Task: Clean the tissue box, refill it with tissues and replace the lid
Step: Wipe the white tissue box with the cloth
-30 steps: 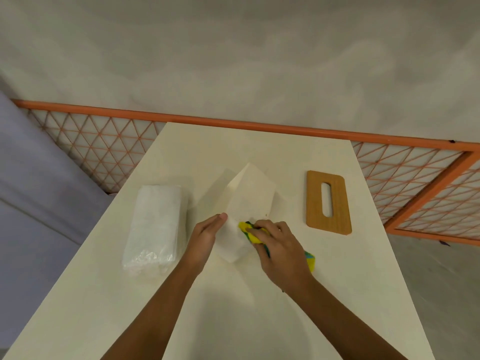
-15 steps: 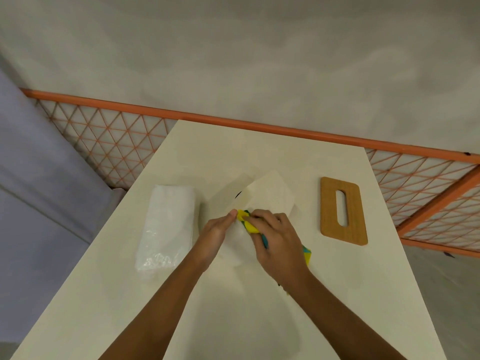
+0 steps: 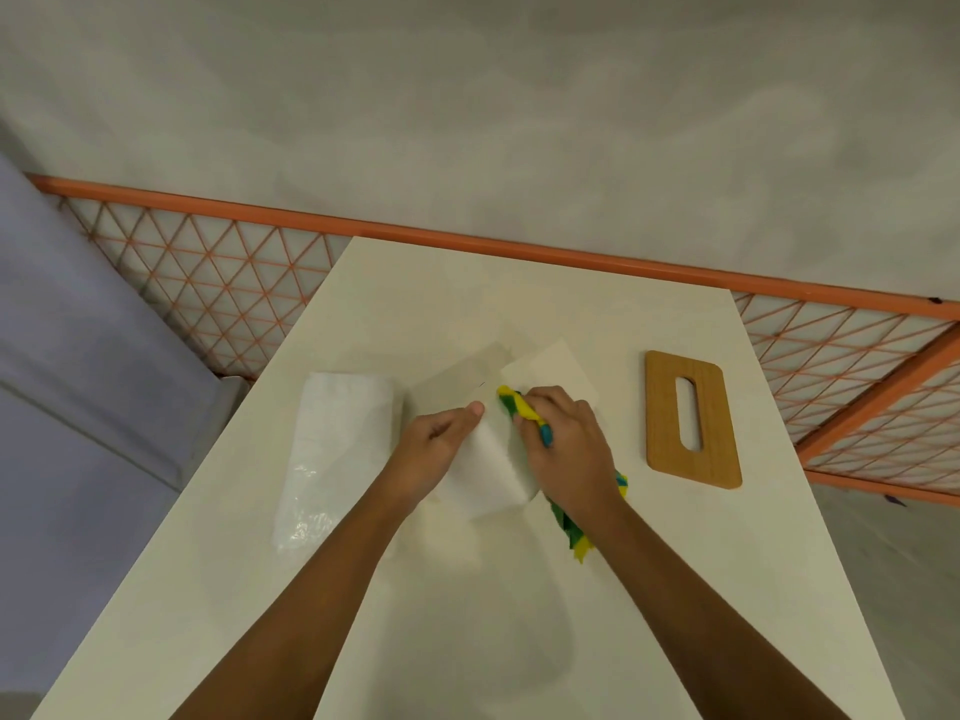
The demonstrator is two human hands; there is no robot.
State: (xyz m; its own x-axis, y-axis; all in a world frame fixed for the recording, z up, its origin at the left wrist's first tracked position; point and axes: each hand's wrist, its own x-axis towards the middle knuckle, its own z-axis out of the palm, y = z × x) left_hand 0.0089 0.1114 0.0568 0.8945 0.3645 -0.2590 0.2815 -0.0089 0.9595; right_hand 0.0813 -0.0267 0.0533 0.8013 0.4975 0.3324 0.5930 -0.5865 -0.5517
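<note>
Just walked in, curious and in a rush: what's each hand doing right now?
Left hand: closed on the tissue box, steadying it.
Right hand: closed on the yellow-green cloth, pressing it to the tissue box.

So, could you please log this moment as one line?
step: cleaning | left hand: holds tissue box | right hand: grips cloth against box | lid: off, right of box | tissue pack: left of box
</note>
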